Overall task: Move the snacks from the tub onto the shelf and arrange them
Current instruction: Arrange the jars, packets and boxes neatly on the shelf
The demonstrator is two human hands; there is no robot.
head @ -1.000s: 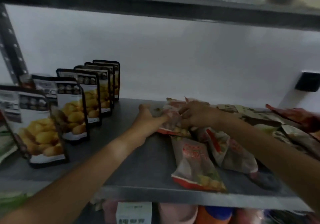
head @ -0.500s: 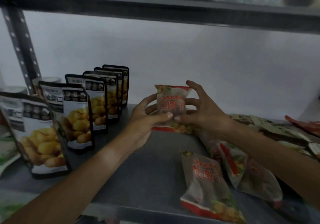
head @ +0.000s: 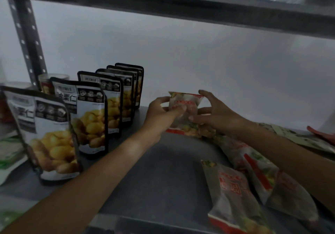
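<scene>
A red-and-white snack packet [head: 184,114] stands upright near the back of the grey shelf [head: 163,175]. My left hand [head: 161,112] pinches its left side with thumb and fingers. My right hand [head: 215,116] holds its right side, fingers spread around the top corner and front. Two more packets of the same kind lie flat at the front right, one [head: 233,197] near the shelf edge and another [head: 262,172] partly under my right forearm. The tub is out of sight.
A row of several black-framed pouches with yellow chestnuts [head: 87,117] stands along the left side. Flat beige packets [head: 293,137] and a red one [head: 324,134] lie at the right back. A perforated upright post [head: 27,39] rises at the left, with the upper shelf beam [head: 181,7] overhead.
Both hands lifted the red-and-white packet off the pile and stood it upright. Since half a second ago they hold it in nearly the same spot, and the camera has moved closer.
</scene>
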